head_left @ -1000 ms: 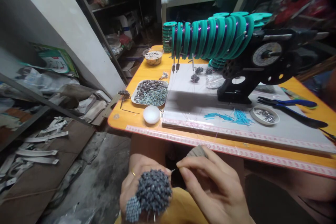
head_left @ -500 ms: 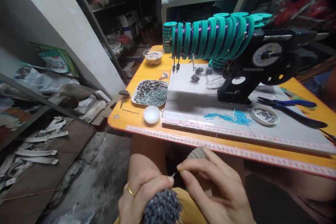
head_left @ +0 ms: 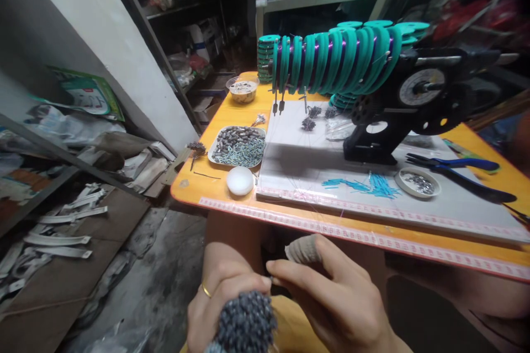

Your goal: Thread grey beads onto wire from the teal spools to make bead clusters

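- Beaded cluster (head_left: 247, 321) was in front of the yellow table (head_left: 209, 190), on the wearer's side.
- Left hand (head_left: 219, 287) grasped the beaded cluster.
- Right hand (head_left: 342, 295) was just beside the left; whether it pinched anything, I could not tell.

"What carries the things?"
"A yellow table (head_left: 226, 115), with a pink-and-white tape strip (head_left: 265, 216) along its near edge."
"What lies on the left?"
"A clear bowl (head_left: 242, 91) at the far side, a pale tray (head_left: 213, 162) of small grey and greenish pieces (head_left: 238, 146) nearer, then a white dome-shaped object (head_left: 239, 181)."
"And towards the right?"
"A pale board (head_left: 290, 174), bearing a black stand (head_left: 368, 143), blue sticks (head_left: 383, 185), a round dish (head_left: 418, 194) and pliers (head_left: 476, 164)."
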Motion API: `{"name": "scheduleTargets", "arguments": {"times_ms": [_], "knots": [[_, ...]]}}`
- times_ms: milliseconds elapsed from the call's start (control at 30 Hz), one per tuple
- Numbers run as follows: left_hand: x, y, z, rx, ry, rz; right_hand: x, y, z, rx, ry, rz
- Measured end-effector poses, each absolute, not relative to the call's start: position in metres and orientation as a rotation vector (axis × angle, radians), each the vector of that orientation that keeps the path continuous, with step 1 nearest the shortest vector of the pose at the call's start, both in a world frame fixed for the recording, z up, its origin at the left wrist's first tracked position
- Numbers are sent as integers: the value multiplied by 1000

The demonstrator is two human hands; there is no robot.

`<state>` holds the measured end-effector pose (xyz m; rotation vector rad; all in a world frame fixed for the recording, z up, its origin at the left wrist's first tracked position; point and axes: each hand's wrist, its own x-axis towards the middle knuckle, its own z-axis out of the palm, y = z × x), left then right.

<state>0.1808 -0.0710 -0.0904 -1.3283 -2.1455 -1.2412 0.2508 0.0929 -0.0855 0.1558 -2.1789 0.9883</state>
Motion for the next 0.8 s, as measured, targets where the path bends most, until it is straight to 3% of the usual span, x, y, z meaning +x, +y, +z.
{"name": "scheduleTargets", "arguments": {"times_ms": [400, 633, 800], "knots": [[166, -43, -72, -1203, -2134, -1080, 254, 99, -81, 197, -2312, 1054], [162, -53, -75, -1124, -2372, -1628, 252, 97, -81, 155, -2411, 858], [153, -70, -74, -1346, -2355, -1567, 244, 95, -73, 355, -2462, 874]]}}
